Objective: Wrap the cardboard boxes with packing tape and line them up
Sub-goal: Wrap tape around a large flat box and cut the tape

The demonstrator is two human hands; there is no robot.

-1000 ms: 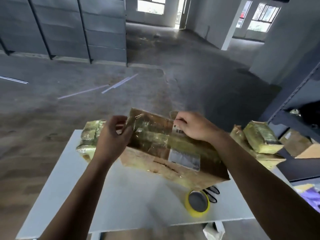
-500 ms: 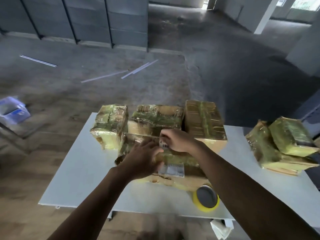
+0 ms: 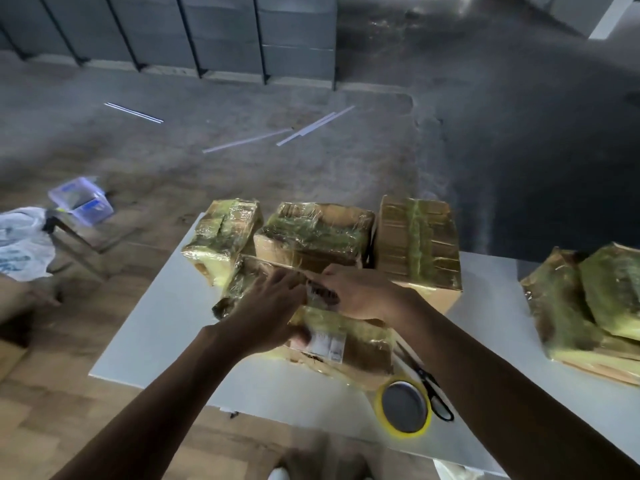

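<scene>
The left hand [image 3: 273,306] lay spread over the top of a flat brown cardboard box [image 3: 363,348], fingers fairly straight and pressing down rather than curling round anything. The right hand [image 3: 360,292], just beside it, had its fingers curled over the box's far edge by the white barcode label, gripping it there. The box, already glossy with yellowish tape, rested on the white worktop [image 3: 166,323], its far edge close against a row of three tape-wrapped boxes [image 3: 315,233]. Just beside its near corner lay a yellow roll of packing tape [image 3: 403,407] and black-handled scissors [image 3: 434,393]. Two more wrapped boxes [image 3: 588,306] sat well apart at the right end.

The step in hand looked like lining up: the wrapping seemed done and the box was being set in place. The next move probably called for sliding it square with the row, or to an open spot beside it, then letting go.

A second before, the box had been held tilted up off the worktop, with a hand at each upper end. It had since come down flat, the hands had drawn together on its top, and the head view had dipped to take in the row.
</scene>
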